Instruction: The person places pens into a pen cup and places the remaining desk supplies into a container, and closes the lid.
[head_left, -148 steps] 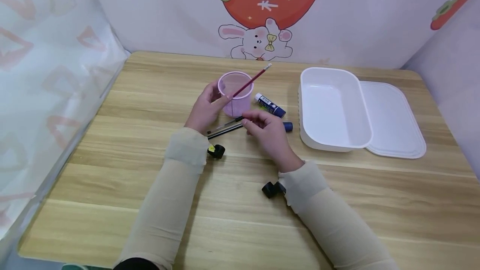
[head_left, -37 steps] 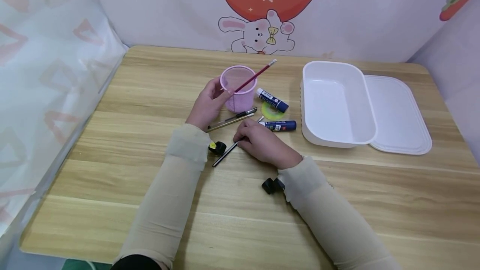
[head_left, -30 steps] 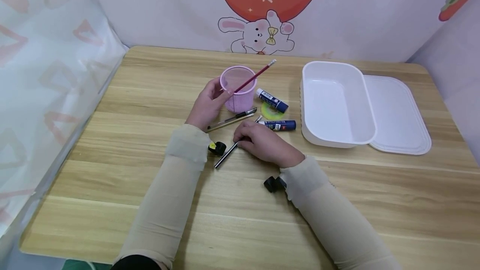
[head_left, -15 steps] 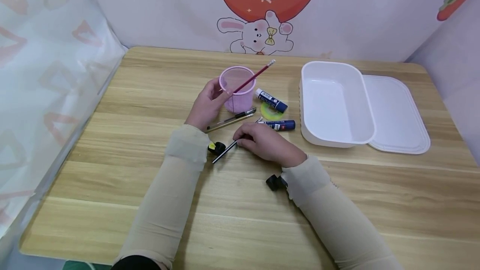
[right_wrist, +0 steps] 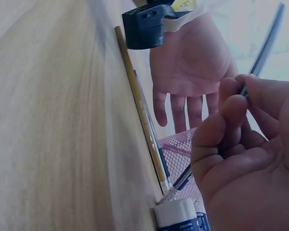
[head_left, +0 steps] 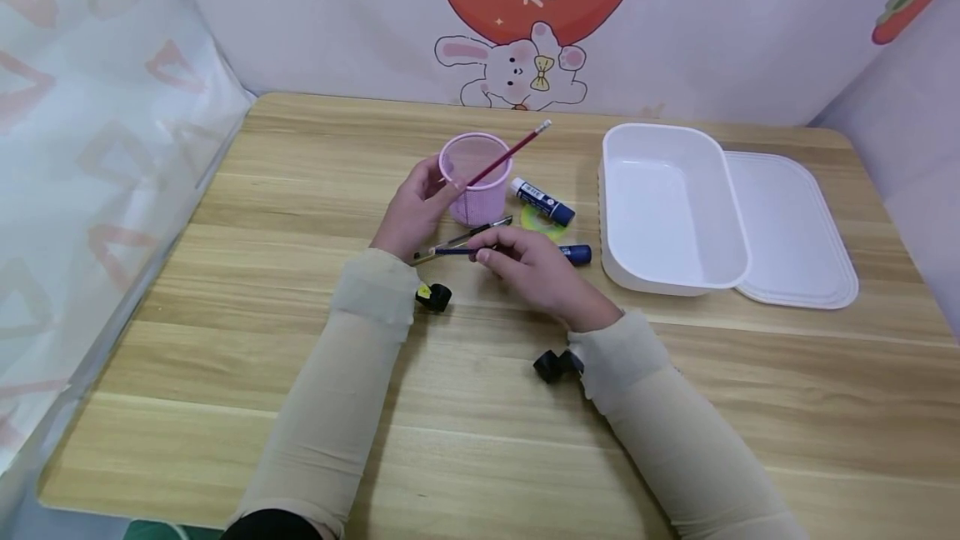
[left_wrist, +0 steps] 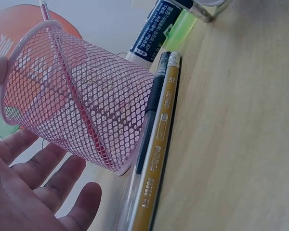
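My left hand (head_left: 411, 213) holds the pink mesh pen cup (head_left: 480, 207), thumb at the rim and fingers along its side. A red pencil (head_left: 517, 148) leans inside the cup, its eraser end sticking out above the rim. My right hand (head_left: 536, 269) pinches a dark pencil (right_wrist: 265, 48) between thumb and fingers in front of the cup. In the head view that pencil points left; its other end is hidden behind the hand. A gold pencil (left_wrist: 159, 149) and a black-gripped clear pen (left_wrist: 156, 91) lie side by side on the table at the cup's base.
Two blue-and-white glue sticks lie right of the cup, one glue stick (head_left: 543, 202) farther back, the other glue stick (head_left: 577, 254) partly behind my right hand. A green tape roll (head_left: 531, 221) lies between them. Farther right stand a white box (head_left: 738, 273) and its lid (head_left: 806, 232).
My right hand has picked up the dark pencil from the table, turning its near end up and leftward to almost level in the head view. The left hand and cup stay put.
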Motion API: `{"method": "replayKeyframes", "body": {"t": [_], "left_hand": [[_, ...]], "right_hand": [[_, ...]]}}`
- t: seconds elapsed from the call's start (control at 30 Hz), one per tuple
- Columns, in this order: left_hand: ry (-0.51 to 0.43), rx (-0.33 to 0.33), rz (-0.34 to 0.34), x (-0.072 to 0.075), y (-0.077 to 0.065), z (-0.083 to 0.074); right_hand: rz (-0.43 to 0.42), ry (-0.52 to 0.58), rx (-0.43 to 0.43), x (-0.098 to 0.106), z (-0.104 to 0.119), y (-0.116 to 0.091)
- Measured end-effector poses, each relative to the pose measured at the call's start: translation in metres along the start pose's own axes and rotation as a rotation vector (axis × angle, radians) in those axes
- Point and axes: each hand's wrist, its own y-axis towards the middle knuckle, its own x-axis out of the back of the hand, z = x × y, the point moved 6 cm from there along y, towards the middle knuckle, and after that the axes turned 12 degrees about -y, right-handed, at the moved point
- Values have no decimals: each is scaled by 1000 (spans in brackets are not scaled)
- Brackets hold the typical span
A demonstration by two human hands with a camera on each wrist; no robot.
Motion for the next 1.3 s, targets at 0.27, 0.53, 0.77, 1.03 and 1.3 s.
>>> {"method": "replayKeyframes", "body": {"t": [0.27,0.53,0.77,1.03,1.3], "left_hand": [[2,-4,-6,0,1,1],[10,3,-8,0,1,1],[26,1,-6,1,1,1],[42,14,2,1,0,0],[34,15,-6,0,2,1]], "right_hand": [[-116,163,25,12,0,0],[-122,140,39,18,-2,2],[-197,238,35,25,-10,4],[-242,177,71,25,-6,4],[-400,46,61,35,-2,-2]]}}
